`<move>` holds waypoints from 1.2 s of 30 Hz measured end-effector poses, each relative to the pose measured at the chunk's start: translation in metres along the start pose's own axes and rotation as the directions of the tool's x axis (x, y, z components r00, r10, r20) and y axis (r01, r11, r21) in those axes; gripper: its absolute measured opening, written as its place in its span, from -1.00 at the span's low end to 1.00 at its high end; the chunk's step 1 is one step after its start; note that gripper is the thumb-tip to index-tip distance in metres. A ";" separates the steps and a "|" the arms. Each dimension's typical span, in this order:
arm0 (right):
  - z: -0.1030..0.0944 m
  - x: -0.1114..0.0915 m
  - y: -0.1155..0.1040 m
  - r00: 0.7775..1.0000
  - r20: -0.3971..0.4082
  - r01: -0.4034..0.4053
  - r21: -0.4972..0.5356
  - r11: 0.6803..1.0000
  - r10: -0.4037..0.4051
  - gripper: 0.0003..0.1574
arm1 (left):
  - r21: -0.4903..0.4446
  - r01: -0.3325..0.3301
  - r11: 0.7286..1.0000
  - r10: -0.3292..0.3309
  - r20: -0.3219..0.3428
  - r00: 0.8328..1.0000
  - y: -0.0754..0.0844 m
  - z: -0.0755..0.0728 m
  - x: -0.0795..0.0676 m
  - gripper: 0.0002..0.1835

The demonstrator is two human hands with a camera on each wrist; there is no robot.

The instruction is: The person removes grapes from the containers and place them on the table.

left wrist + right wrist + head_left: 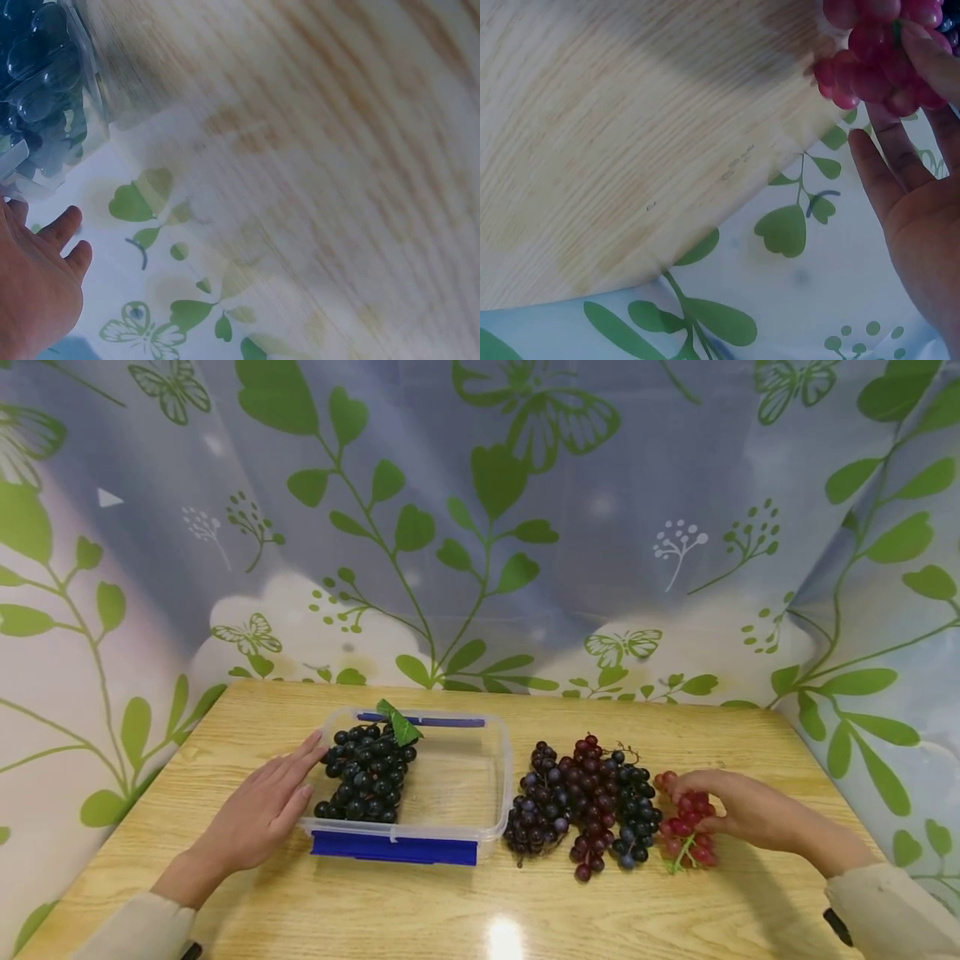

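Note:
My left hand [258, 810] lies along the left side of a clear plastic container [453, 781], its fingers extended at the rim. Inside the container's left half sits a bunch of black grapes [366, 781] with a green leaf [400, 723]. On the right, my right hand [750, 814] pinches a bunch of red grapes [684, 835] between thumb and fingers. The right wrist view shows the thumb [934, 64] across the red grapes and the other fingers behind them. Through the container wall, dark grapes [45, 75] appear in the left wrist view.
Between container and red grapes lie a dark purple bunch [536, 806], a deep red bunch [592, 793] and a blue-black bunch [636, 810], side by side. Blue clips [393, 849] line the container's front and back. A leaf-patterned curtain [600, 568] borders the wooden table [585, 918].

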State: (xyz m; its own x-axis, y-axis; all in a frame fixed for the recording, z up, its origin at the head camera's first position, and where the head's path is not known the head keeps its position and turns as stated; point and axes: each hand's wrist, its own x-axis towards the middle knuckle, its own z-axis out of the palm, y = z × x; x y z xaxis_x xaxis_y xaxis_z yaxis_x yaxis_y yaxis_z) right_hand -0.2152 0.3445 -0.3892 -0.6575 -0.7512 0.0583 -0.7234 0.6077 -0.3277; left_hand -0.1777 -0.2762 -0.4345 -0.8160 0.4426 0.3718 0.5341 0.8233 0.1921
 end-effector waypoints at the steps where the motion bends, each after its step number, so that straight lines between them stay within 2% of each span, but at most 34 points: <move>1: 0.001 0.001 0.000 1.000 -0.011 0.004 -0.001 1.000 -0.004 -0.50 | -0.001 0.001 1.000 -0.001 0.000 1.000 0.000 0.000 0.000 -0.43; 8: 0.008 0.005 -0.004 0.998 -0.043 -0.037 -0.002 0.999 0.037 -0.39 | -0.008 -0.008 1.000 0.008 -0.001 1.000 0.002 0.000 0.000 -0.44; 12: 0.014 0.006 -0.004 0.997 -0.074 -0.020 0.013 1.000 0.021 -0.38 | -0.010 -0.010 1.000 0.010 -0.002 1.000 0.002 0.000 0.000 -0.45; 15: 0.018 0.006 -0.004 0.996 -0.089 -0.009 -0.016 1.000 0.008 -0.37 | -0.008 -0.011 1.000 0.011 -0.004 1.000 0.001 0.001 0.000 -0.45; 20: 0.019 0.006 -0.004 0.998 -0.066 -0.022 -0.046 0.999 0.019 -0.37 | -0.005 -0.004 1.000 0.004 -0.005 1.000 0.000 0.001 0.000 -0.43; 28: 0.018 0.005 -0.007 0.996 0.025 -0.088 0.033 0.996 0.087 -0.37 | -0.007 -0.007 1.000 0.007 -0.010 1.000 -0.001 0.001 0.001 -0.44; 36: 0.019 0.001 -0.008 0.997 -0.032 -0.070 -0.006 0.998 0.069 -0.35 | -0.011 -0.007 1.000 0.006 -0.011 1.000 -0.001 0.001 0.000 -0.44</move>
State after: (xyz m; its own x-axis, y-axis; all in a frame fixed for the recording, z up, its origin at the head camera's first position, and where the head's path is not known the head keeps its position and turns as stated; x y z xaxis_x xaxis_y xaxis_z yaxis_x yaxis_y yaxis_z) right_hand -0.2064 0.3338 -0.4049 -0.7127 -0.6984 0.0659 -0.6771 0.6603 -0.3249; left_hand -0.1782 -0.2765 -0.4354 -0.8101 0.4440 0.3829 0.5419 0.8163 0.1999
